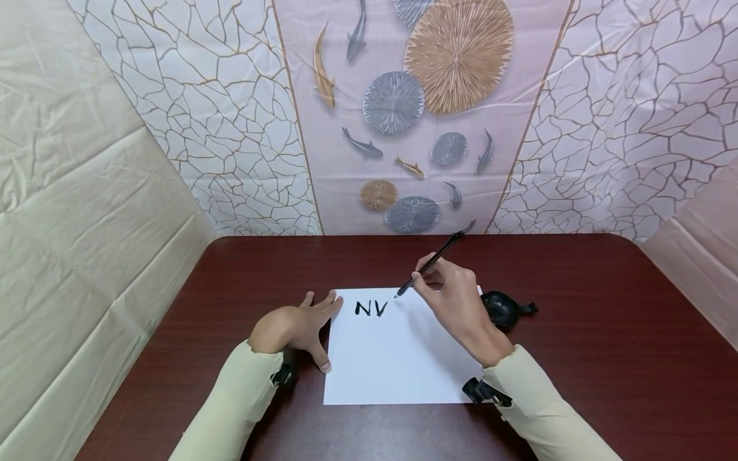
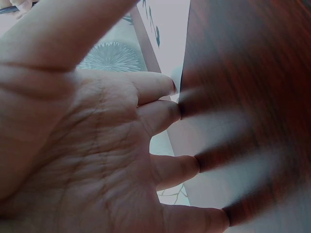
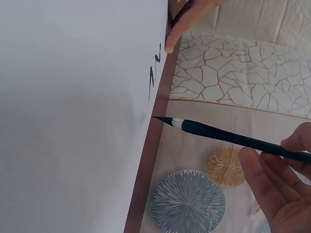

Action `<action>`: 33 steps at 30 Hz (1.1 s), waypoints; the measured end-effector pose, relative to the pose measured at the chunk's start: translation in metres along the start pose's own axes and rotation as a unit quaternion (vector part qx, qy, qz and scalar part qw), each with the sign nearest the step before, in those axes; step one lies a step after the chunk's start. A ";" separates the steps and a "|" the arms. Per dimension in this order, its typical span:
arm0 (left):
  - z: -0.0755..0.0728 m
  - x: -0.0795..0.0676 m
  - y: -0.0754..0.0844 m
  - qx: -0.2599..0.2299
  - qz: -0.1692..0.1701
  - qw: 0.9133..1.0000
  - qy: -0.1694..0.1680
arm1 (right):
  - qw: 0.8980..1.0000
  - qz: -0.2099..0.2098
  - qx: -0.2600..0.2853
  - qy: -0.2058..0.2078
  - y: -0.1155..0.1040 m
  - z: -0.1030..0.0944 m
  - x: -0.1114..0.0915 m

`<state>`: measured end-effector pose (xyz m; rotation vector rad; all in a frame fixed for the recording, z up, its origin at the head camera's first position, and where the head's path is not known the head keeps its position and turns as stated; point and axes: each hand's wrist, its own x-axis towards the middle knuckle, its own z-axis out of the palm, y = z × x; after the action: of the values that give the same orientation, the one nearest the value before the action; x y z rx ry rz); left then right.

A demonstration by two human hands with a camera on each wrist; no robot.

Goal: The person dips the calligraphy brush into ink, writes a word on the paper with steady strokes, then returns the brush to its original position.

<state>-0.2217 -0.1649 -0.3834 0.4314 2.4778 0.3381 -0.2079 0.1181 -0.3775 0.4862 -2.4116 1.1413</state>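
On the dark red-brown wooden table (image 1: 599,320), 1 white rectangular sheet of paper (image 1: 398,365) lies flat with 2 black brushed letters, N and V (image 1: 378,308), toward its 11 o'clock corner. Right hand (image 1: 458,304): thumb and fingers pinched on the shaft of a slim black-handled brush (image 3: 218,134) with a white band above its dark tip. Brush leans up toward 1 o'clock; tip just beside the V, on its 2 o'clock side. Tip touching paper: cannot tell. Left hand (image 1: 296,326): fingers straight and spread apart, at the sheet's 10 o'clock edge; thumb at its 8 o'clock edge.

Step, as judged: brush lettering to the 3 o'clock side of the V. Technique: match height and spacing of the 2 letters; enter lightly, lift cleanly. Left hand should steady the edge without dragging it. Ink may be wet; keep skin off it.

Surroundings: black rounded object with short stub (image 1: 500,309), use unclear, off the sheet's 2 o'clock edge, just beside the right wrist; an outward sweep could knock it. Black wrist-worn device (image 1: 487,392) overlaps the 4 o'clock corner in head view; could scuff the paper if lowered. Patterned fabric backdrop (image 1: 340,186) at 12 o'clock, no obstacle.
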 end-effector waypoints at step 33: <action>-0.002 0.001 0.001 0.004 0.000 1.000 -0.005 | 0.999 -0.005 -0.031 -0.028 -0.007 -0.005 -0.001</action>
<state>-0.2230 -0.1644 -0.3822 0.4347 2.4699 0.3240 -0.2031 0.1177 -0.3708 0.5161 -2.4813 1.0572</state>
